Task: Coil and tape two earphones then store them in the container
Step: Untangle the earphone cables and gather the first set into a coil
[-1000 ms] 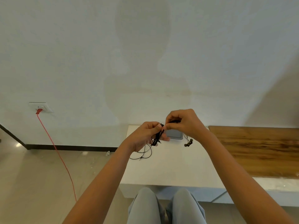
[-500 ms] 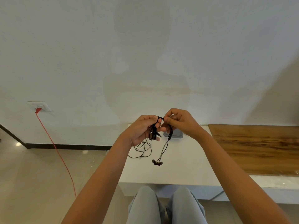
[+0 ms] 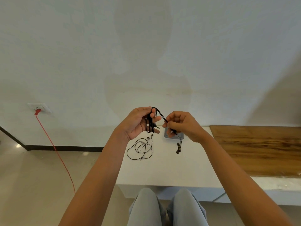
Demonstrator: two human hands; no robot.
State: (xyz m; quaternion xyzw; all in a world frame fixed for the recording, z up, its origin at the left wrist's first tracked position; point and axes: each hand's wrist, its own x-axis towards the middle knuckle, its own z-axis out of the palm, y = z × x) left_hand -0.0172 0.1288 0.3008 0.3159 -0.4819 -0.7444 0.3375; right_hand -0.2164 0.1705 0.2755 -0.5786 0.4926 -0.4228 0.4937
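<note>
My left hand is raised above the white table with loops of a black earphone cable wound around its fingers. My right hand pinches the free end of that same cable, and its two earbuds dangle below. A second black earphone lies loosely looped on the table under my left hand. A small grey container sits on the table, partly hidden behind my right hand.
A wooden panel covers the table's right part. A red cord runs from a wall socket down across the floor at the left. My knees are at the table's near edge.
My hands have drawn apart, the right one moving right and down along the cable. The dangling earbuds swung from the centre to the right. The second earphone is now uncovered on the table.
</note>
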